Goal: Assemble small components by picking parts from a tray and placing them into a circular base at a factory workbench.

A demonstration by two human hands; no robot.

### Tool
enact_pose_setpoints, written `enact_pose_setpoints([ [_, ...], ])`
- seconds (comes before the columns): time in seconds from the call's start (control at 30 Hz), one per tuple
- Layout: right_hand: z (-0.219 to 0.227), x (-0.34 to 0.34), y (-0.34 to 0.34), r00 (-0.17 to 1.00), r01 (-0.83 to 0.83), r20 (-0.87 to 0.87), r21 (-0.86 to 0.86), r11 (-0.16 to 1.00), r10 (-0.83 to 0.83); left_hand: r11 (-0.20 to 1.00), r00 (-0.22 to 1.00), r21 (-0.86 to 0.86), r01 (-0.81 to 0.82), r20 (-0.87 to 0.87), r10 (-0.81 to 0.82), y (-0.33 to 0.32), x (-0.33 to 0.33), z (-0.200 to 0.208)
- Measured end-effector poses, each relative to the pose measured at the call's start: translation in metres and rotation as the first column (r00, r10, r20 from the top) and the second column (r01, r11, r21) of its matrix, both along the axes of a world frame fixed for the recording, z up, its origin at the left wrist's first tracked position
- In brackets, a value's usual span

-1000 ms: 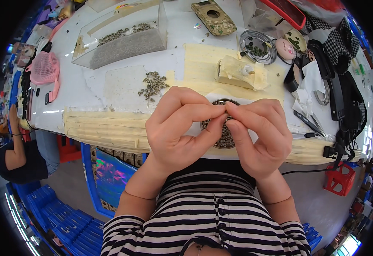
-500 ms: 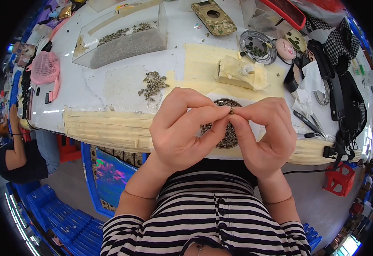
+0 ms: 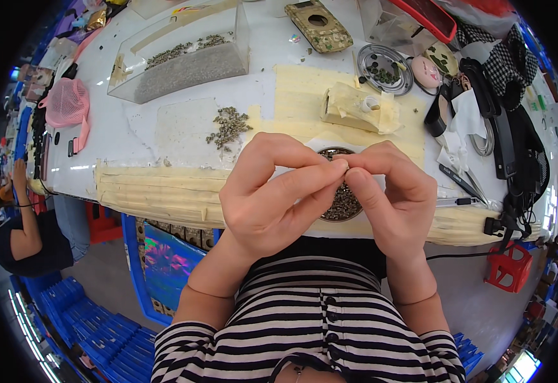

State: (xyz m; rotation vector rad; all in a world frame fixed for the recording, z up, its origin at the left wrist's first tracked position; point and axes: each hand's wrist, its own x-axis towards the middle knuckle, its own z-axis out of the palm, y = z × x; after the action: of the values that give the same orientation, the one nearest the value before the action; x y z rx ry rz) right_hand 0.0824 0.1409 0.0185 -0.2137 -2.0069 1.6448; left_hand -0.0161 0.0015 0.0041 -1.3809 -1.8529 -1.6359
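My left hand (image 3: 266, 198) and my right hand (image 3: 397, 198) meet at the fingertips over a round dish (image 3: 338, 220) filled with small grey-brown parts (image 3: 345, 203). Thumb and forefinger are pinched on both hands, the tips almost touching. Whatever sits between them is tiny and mostly covered by the fingers, so its kind does not show. Part of the dish is hidden behind my hands. Beyond them stands a block wrapped in yellow tape (image 3: 352, 112). Left of it lies a loose pile of similar small parts (image 3: 229, 126).
At the far left is a clear box (image 3: 189, 70) with grey pieces. Farther back lies a camouflage model shell (image 3: 320, 25). Green bits fill a clear round dish (image 3: 384, 71). Tweezers (image 3: 461, 180) and black straps (image 3: 502, 140) lie right. Another person (image 3: 27, 236) sits left.
Both hands have shifted slightly, and my right fingers have rolled a little closer over the pinch. The tiny piece seen between the fingertips earlier is now mostly covered.
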Motion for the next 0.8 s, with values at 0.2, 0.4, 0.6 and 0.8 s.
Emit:
enact_pose_setpoints([
  [0.2,0.001,0.000,0.000,0.991,0.102,-0.114,0.289,0.952,-0.072,0.998,0.998,0.003,-0.056,0.006,0.056,0.003,0.002,0.000],
  [0.4,0.004,-0.001,-0.007,0.959,0.224,-0.279,0.643,0.732,-0.048,0.999,0.990,-0.009,-0.048,0.131,0.049,0.000,0.002,-0.001],
  [0.6,-0.003,-0.001,-0.004,0.997,0.048,-0.078,0.236,0.970,-0.031,1.000,0.988,0.013,0.007,0.155,-0.009,-0.002,0.002,0.001],
  [0.8,-0.005,0.000,-0.002,1.000,-0.008,-0.011,-0.057,0.998,0.007,1.000,0.998,0.000,0.022,0.055,-0.022,0.000,0.000,0.000],
])
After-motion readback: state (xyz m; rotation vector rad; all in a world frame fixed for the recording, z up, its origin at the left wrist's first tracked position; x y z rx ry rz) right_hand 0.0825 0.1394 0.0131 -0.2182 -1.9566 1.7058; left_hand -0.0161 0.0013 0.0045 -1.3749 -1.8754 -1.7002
